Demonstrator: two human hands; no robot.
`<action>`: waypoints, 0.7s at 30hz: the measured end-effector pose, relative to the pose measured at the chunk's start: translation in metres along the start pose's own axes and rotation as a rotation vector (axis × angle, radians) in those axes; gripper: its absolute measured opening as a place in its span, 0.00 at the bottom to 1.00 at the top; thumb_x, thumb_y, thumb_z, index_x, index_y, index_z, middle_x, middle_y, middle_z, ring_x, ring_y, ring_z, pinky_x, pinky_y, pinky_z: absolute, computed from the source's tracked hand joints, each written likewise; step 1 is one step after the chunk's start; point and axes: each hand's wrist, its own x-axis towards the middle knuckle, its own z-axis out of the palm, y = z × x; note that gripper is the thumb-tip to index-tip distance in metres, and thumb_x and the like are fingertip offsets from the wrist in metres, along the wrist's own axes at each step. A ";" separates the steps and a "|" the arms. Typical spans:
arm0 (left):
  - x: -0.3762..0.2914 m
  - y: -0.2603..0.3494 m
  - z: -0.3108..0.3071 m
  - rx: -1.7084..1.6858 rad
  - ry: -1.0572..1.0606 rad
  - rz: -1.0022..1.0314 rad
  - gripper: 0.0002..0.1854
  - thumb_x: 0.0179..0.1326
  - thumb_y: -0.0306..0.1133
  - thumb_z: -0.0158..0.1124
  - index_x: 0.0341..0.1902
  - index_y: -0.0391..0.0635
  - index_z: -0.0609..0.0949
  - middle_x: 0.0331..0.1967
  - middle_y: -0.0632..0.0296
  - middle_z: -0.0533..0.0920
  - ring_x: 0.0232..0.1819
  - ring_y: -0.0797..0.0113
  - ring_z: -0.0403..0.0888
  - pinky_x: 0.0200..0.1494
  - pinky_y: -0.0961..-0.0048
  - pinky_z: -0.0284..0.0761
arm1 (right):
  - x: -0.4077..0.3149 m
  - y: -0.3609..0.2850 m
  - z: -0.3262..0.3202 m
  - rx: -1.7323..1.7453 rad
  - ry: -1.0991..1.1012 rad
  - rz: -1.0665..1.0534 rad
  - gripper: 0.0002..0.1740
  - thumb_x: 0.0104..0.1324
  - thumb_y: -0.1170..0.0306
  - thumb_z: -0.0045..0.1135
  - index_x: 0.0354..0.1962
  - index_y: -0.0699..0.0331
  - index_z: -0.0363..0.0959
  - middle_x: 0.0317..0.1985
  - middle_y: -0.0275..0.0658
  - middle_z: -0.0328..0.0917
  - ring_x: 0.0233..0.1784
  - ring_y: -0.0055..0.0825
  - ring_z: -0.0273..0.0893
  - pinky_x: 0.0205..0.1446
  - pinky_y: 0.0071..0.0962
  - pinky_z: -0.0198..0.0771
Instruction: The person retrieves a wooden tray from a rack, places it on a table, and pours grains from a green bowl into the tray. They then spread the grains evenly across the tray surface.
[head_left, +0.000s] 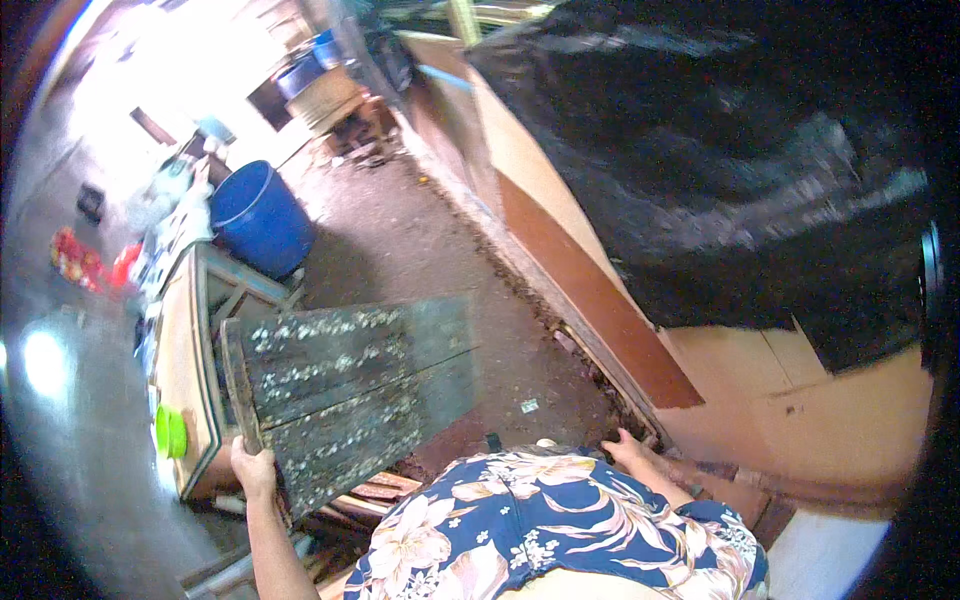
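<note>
My left hand (256, 471) grips the edge of a dark wooden board (337, 390), which is tilted in front of me on the left. Several rows of whitish flecks cover much of the board's face, and a seam runs across it. A thicker wooden strip (238, 375) forms its left end. On the other side of my body, my right hand (628, 448) is held out low with fingers apart and nothing visible in it. It is nearest to the foot of a wood-panel wall (750, 427); whether it touches there cannot be told.
A blue plastic drum (262, 219) stands beyond a wooden cabinet (178, 390) on the left. A lime-green container (169, 431) sits at the cabinet's side. Black plastic sheeting (720, 172) hangs on the right. Wooden slats (382, 487) lie below the board on the brown floor (420, 232).
</note>
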 end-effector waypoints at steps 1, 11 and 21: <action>-0.005 0.005 -0.003 0.160 0.130 0.023 0.16 0.39 0.17 0.50 0.38 0.36 0.74 0.30 0.60 0.77 0.33 0.70 0.74 0.38 0.74 0.70 | 0.008 -0.047 0.019 -0.112 -0.013 -0.133 0.45 0.49 0.50 0.61 0.59 0.69 0.60 0.58 0.52 0.66 0.61 0.42 0.65 0.62 0.32 0.60; -0.058 0.040 -0.016 -0.152 0.274 -0.108 0.17 0.38 0.16 0.54 0.37 0.39 0.73 0.28 0.66 0.74 0.32 0.76 0.71 0.41 0.78 0.67 | 0.061 -0.292 0.235 0.341 -1.113 0.357 0.37 0.53 0.34 0.49 0.46 0.56 0.65 0.39 0.37 0.74 0.47 0.33 0.68 0.53 0.45 0.60; 0.009 -0.023 -0.050 -0.198 0.473 -0.246 0.18 0.36 0.17 0.57 0.36 0.39 0.73 0.30 0.66 0.76 0.34 0.77 0.73 0.39 0.79 0.68 | 0.067 -0.446 0.363 0.727 -1.026 0.154 0.33 0.60 0.44 0.50 0.54 0.57 0.62 0.49 0.44 0.72 0.48 0.41 0.72 0.45 0.41 0.70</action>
